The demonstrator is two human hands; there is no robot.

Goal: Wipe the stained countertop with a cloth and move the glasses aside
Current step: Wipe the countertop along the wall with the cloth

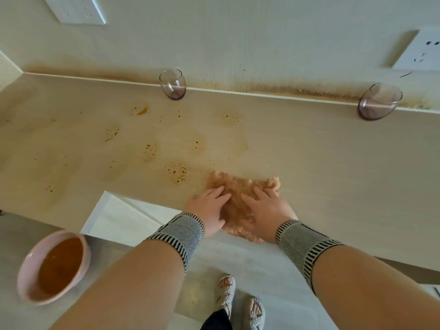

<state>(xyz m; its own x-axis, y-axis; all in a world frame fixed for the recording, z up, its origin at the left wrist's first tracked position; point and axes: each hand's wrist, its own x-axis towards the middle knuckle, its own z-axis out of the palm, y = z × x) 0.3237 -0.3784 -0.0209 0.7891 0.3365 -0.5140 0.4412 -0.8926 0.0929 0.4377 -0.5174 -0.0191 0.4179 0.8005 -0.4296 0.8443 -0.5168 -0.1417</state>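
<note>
A tan, fluffy cloth [242, 184] lies flat near the front edge of the beige countertop [321, 163]. My left hand [208, 208] and my right hand [264, 208] both press down on it with straight fingers, side by side. Orange-brown stains [177, 171] dot the counter to the left of and beyond the cloth. Two empty tinted glasses stand at the back against the wall: one glass [173, 84] in the middle, the other glass [378, 101] at the right.
A pink bowl [28, 265] of brown liquid sits at the lower left. A brown stain band [285, 89] runs along the wall base. Wall sockets [76, 8] sit above. My feet [240, 298] stand on the floor below the counter edge.
</note>
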